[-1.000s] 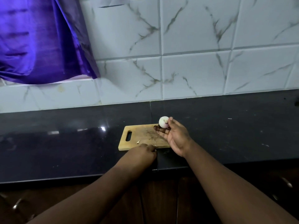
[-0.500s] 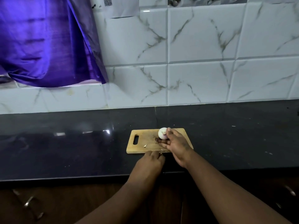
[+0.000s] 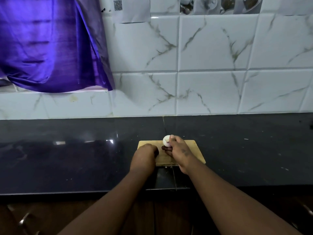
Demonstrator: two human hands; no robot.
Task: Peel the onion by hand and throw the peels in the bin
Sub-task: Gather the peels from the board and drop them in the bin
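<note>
A small, white, peeled onion (image 3: 166, 140) is pinched in the fingers of my right hand (image 3: 179, 152), just above the far edge of a wooden cutting board (image 3: 194, 153). The board lies on a dark stone counter (image 3: 76, 158). My left hand (image 3: 144, 154) rests knuckles-up on the board's left end, fingers curled down over the spot where the handle hole is. What is under those fingers is hidden. A tiny scrap of peel (image 3: 166, 166) lies at the board's near edge. No bin is in view.
A marbled white tile wall (image 3: 211, 65) rises behind the counter. A purple curtain (image 3: 47, 44) hangs at the upper left. Below the counter's front edge are dark wooden cabinet fronts with metal handles (image 3: 25, 221).
My left hand moved forward from the counter's front onto the board's left end, covering a small peel piece. The camera tilted up. My right hand kept the onion and lowered slightly.
</note>
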